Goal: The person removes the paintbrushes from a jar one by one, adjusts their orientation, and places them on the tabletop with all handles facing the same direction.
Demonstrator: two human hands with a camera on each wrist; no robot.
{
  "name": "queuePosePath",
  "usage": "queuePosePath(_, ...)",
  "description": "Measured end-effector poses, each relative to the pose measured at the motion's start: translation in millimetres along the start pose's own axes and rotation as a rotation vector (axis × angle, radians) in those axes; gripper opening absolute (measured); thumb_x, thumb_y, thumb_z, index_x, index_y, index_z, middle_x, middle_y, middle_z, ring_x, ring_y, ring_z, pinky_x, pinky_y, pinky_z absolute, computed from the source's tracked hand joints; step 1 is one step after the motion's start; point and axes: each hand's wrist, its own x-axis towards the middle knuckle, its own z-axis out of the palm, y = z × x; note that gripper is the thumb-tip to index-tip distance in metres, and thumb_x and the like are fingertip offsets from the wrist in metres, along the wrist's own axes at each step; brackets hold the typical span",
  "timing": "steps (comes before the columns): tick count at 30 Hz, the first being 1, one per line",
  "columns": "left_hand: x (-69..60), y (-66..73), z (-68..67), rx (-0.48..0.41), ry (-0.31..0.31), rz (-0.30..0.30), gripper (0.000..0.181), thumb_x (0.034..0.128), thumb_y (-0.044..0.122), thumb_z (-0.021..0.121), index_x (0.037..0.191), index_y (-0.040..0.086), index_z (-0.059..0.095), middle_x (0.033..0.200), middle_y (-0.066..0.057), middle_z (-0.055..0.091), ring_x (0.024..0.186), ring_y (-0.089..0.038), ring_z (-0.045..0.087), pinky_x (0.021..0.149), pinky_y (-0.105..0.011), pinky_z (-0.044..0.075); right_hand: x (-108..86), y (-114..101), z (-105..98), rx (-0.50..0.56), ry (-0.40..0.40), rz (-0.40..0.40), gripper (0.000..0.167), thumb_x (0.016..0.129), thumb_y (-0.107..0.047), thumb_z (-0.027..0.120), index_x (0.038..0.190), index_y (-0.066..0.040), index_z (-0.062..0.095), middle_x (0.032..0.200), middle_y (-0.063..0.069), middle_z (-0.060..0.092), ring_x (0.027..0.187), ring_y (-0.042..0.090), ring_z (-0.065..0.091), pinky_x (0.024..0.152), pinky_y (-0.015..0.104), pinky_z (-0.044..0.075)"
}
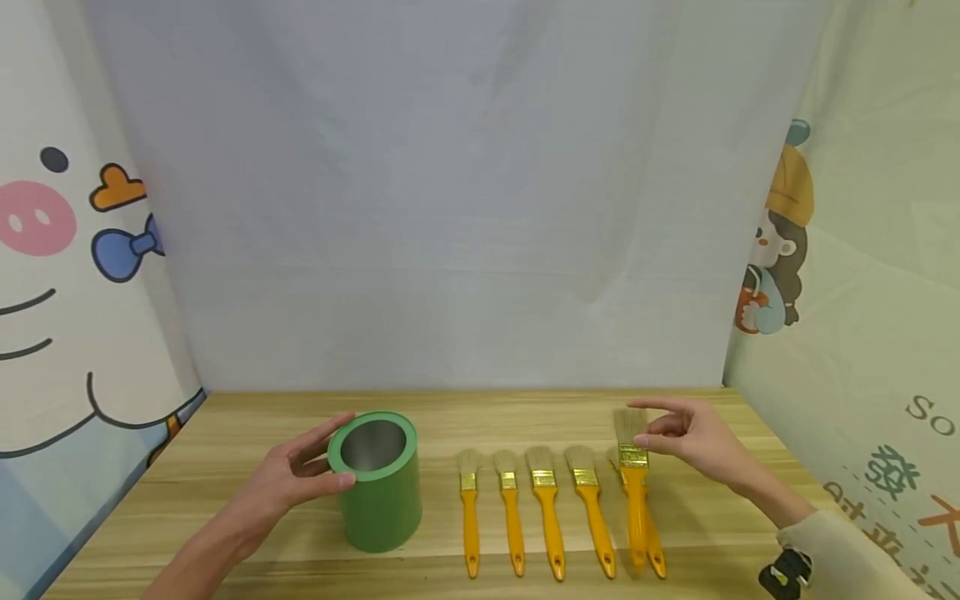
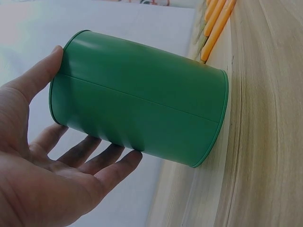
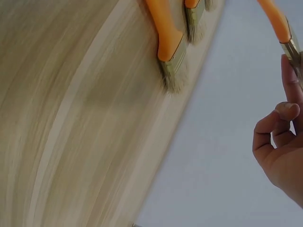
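Observation:
A green open-topped can [image 1: 382, 518] stands upright on the table, its grey inside showing. My left hand [image 1: 294, 471] holds it from the left, thumb near the rim and the other fingers against its side, as the left wrist view shows. On the right, my right hand [image 1: 693, 440] pinches a paintbrush [image 1: 637, 504] with an orange handle by its pale bristles, handle toward me. This brush hangs raised over another paintbrush [image 1: 656, 546], partly hidden beneath it. In the right wrist view the held brush is cut off by the frame's edge.
Several orange-handled paintbrushes [image 1: 551, 529] lie in a row between the can and the right hand, bristles pointing away. They rest on a wood-grain table [image 1: 247, 425]. A pale cloth [image 1: 450, 208] hangs behind, with printed cloths at both sides.

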Motion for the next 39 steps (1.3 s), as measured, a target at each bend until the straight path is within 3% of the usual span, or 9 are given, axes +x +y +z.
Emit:
queuePosePath(6,-0.9,0.4,0.5,0.001,-0.004,-0.006,0.081,0.0978,0.017,0.076,0.167,0.017,0.034,0.163,-0.024,0.039,0.142,-0.05,0.046,0.106,-0.058,0.048,-7.8,11.7,-21.9,-0.053,-0.043,0.115,0.055,0.098,-0.013,0.077,0.146,0.006,0.058,0.101,0.013,0.079,0.093,0.019,0.075,0.081,0.03,0.059)
queuePosePath(11,-1.3,0.4,0.9,0.005,-0.002,-0.005,0.081,0.0975,0.017,0.077,0.167,0.016,0.034,0.163,-0.024,0.039,0.142,-0.05,0.046,0.106,-0.058,0.048,-15.1,26.4,-38.4,-0.08,-0.09,0.164,0.057,0.1,-0.014,0.075,0.147,0.01,0.054,0.105,0.019,0.077,0.097,0.026,0.075,0.081,0.03,0.058)
queuePosePath(16,-1.3,0.9,1.4,0.004,0.004,-0.002,0.081,0.0972,0.017,0.077,0.167,0.017,0.035,0.162,-0.023,0.04,0.142,-0.049,0.046,0.106,-0.057,0.048,-20.3,41.4,-52.0,-0.067,-0.147,0.168,0.057,0.101,-0.012,0.073,0.147,0.014,0.05,0.107,0.02,0.077,0.097,0.029,0.075,0.079,0.03,0.058)
queuePosePath(19,-1.1,1.1,1.3,0.004,0.005,0.001,0.08,0.0972,0.017,0.077,0.166,0.018,0.036,0.162,-0.023,0.041,0.142,-0.049,0.047,0.105,-0.056,0.048,-21.6,49.0,-57.2,-0.064,-0.162,0.148,0.055,0.101,-0.008,0.072,0.145,0.017,0.05,0.104,0.019,0.078,0.093,0.024,0.076,0.077,0.029,0.059)
queuePosePath(23,-0.4,1.1,0.2,0.008,0.004,0.0,0.08,0.0973,0.018,0.077,0.166,0.019,0.037,0.161,-0.023,0.041,0.142,-0.048,0.047,0.106,-0.057,0.047,-21.8,57.1,-60.3,-0.074,-0.171,0.16,0.053,0.1,-0.007,0.073,0.142,0.017,0.052,0.099,0.016,0.079,0.09,0.018,0.076,0.075,0.029,0.059)
queuePosePath(32,-0.4,1.5,-0.7,0.003,0.002,0.0,0.08,0.0977,0.018,0.076,0.167,0.018,0.036,0.161,-0.023,0.041,0.142,-0.049,0.047,0.106,-0.058,0.047,-16.9,78.1,-58.1,-0.08,-0.201,0.221,0.055,0.102,-0.009,0.071,0.144,0.018,0.049,0.105,0.019,0.077,0.095,0.025,0.076,0.08,0.031,0.059)
queuePosePath(39,-0.7,1.2,-0.1,-0.003,-0.005,-0.006,0.079,0.0982,0.018,0.076,0.167,0.019,0.036,0.162,-0.023,0.041,0.143,-0.048,0.046,0.106,-0.059,0.047,-13.6,93.2,-52.2,-0.033,-0.188,0.172,0.052,0.099,-0.001,0.071,0.139,0.023,0.049,0.1,0.023,0.077,0.089,0.018,0.075,0.075,0.03,0.059)
